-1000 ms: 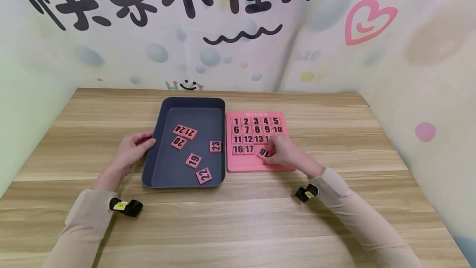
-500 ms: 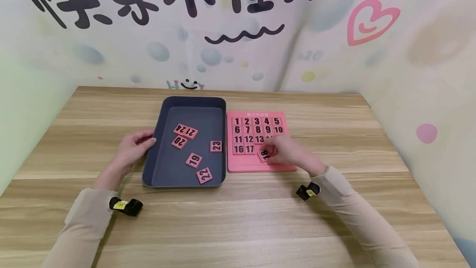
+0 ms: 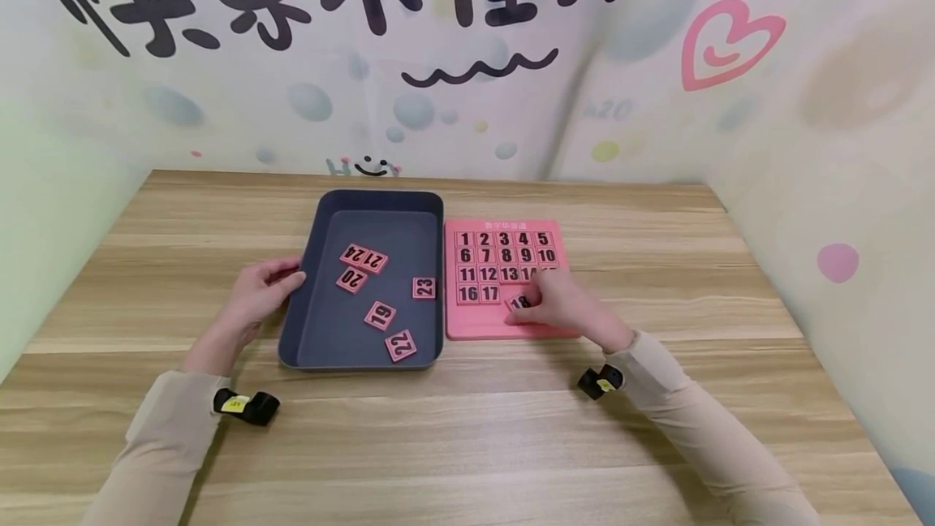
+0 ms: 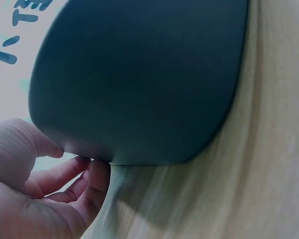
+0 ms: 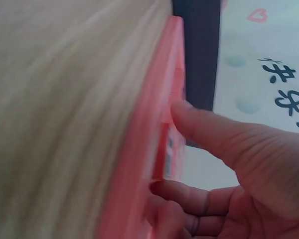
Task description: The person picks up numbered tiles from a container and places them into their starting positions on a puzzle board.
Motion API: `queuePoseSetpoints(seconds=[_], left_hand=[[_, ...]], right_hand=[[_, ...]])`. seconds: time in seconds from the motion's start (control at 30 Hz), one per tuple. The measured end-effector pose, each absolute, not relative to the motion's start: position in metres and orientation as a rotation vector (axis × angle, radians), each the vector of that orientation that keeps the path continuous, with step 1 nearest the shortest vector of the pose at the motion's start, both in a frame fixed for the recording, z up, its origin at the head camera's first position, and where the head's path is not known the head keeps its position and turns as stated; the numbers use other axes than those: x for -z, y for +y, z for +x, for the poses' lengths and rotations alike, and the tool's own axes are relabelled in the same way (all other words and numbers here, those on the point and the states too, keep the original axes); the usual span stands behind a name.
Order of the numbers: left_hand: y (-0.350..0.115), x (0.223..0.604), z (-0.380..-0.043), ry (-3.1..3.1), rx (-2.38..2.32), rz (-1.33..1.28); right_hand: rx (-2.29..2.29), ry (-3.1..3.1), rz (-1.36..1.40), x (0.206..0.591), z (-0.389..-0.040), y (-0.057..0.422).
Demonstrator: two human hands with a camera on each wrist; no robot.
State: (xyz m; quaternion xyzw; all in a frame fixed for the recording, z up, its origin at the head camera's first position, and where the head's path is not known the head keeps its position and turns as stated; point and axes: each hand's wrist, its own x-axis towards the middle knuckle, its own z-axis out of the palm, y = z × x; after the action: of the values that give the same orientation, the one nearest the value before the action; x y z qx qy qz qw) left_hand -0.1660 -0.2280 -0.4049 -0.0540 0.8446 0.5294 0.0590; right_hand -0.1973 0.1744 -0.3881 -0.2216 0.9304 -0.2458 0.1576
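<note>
In the head view my right hand pinches a pink number tile marked 18 between thumb and fingers, low over the pink number-puzzle board. Tile 18 is slightly tilted, its numerals nearly upright. Tiles 1 to 17 sit in rows on the board, a few partly hidden behind my fingers. My left hand holds the left rim of a dark grey tray; the left wrist view has the thumb at the rim and curled fingers against the outer wall. Inside the tray lie loose tiles, among them 19 and 22.
Tray and board stand side by side on a wood-grain table. Behind them rises a white wall with printed lettering and a pink heart. More loose tiles, 20, 21, 23 and 24, are in the tray.
Tile 18 has turned in my right fingers from nearly upside down to nearly upright. My left hand and the tray have stayed in place.
</note>
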Motion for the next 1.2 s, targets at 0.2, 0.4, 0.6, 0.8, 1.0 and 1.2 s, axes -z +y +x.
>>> queuePoseSetpoints(seconds=[0.2, 0.4, 0.6, 0.8, 1.0, 1.2], left_hand=[[-0.229, 0.406, -0.165, 2.557, -1.601, -0.171], [-0.229, 0.406, -0.164, 2.549, -1.609, -0.173], [-0.228, 0.405, -0.163, 2.554, -1.605, -0.176], [-0.228, 0.404, -0.164, 2.569, -1.589, -0.172], [-0.227, 0.403, -0.164, 2.572, -1.580, -0.167], [-0.227, 0.403, -0.164, 2.589, -1.580, -0.172]], right_hand=[[0.685, 2.646, -0.669, 0.386, -0.197, 0.174], [0.663, 2.694, -0.632, 0.390, -0.202, 0.170], [0.649, 2.738, -0.589, 0.394, -0.208, 0.168], [0.667, 2.706, -0.594, 0.391, -0.209, 0.170], [0.725, 2.727, -0.610, 0.374, -0.215, 0.168], [0.848, 2.764, -0.748, 0.358, -0.220, 0.145]])
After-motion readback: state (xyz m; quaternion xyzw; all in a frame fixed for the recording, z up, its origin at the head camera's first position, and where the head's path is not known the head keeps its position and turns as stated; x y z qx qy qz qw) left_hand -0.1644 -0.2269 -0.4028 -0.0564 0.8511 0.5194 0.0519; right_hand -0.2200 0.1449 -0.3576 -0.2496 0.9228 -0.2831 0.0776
